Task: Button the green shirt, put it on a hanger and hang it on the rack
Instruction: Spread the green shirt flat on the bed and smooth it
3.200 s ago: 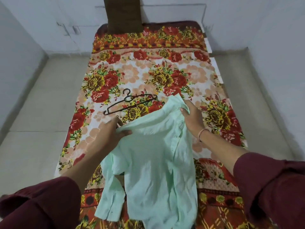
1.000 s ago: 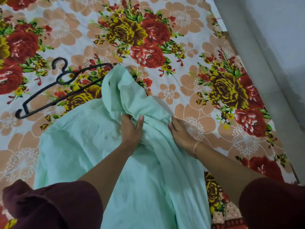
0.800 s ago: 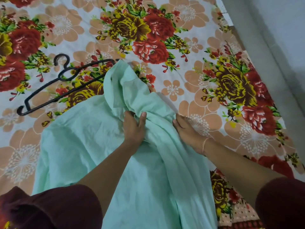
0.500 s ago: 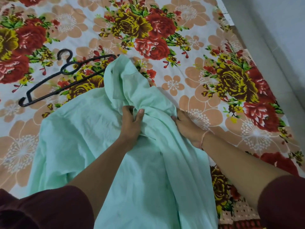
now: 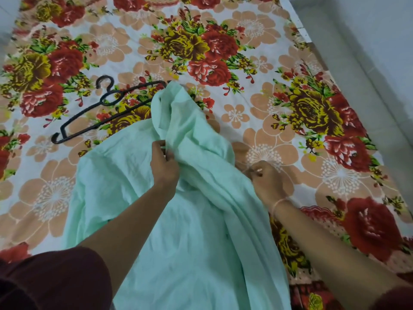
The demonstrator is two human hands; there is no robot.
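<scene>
Pale mint green shirt [image 5: 190, 231], wrinkled and bunched into folds at its far end, lies spread on floral bedsheet [image 5: 245, 97], its tip touching black hanger [image 5: 107, 113]; left hand [image 5: 164, 166] pinches a central fold, right hand [image 5: 266, 182] fingers curled, gripping the right edge.

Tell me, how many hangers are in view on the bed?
1. The black hanger lies on the floral bedsheet, left of the green shirt, with its right tip at the fabric's edge. Another could be hidden under the shirt.
</scene>
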